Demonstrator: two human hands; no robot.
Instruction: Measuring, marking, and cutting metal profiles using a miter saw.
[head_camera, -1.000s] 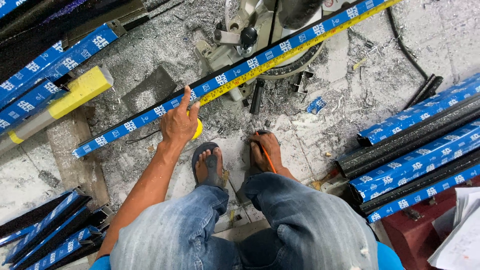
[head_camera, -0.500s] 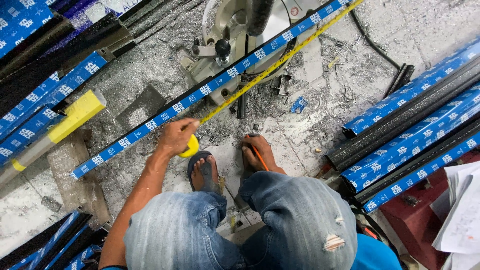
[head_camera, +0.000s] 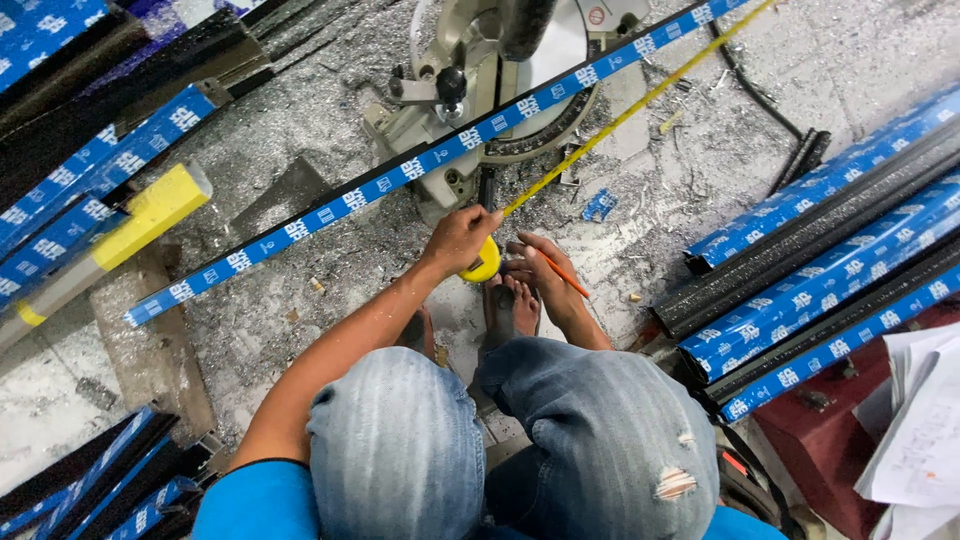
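While the view has been shifting since the earlier frames, so that the saw (head_camera: 500, 70) is now sitting higher and nearer the middle, the left hand (head_camera: 458, 240) has been drawing back off the long blue-wrapped bar (head_camera: 420, 165) and is now closing around the yellow tape case (head_camera: 485, 262) just below it, fingers curled on the case. A yellow tape blade (head_camera: 640, 100) is running from that case up to the right, alongside the bar and close to it. Half a second ago the case was lying lower and further left, near the sandalled foot (head_camera: 512, 305); now it is hovering just above the toes. The right hand (head_camera: 545, 275) is lying beside the case, pinching an orange pencil (head_camera: 565, 275) between loosely extended fingers, the pencil pointing down to the right. Both knees in worn jeans (head_camera: 500, 450) are filling the bottom of the view. Around them the concrete floor (head_camera: 300, 300) is lying thick with silver metal shavings. Stacks of blue-wrapped and black bars (head_camera: 830, 260) are resting to the right, more are lying at the upper left and lower left, and a yellow-ended bar (head_camera: 130, 225) is angling in from the left. Loose papers (head_camera: 925, 420) are sitting on a red box (head_camera: 820, 440) at the lower right.
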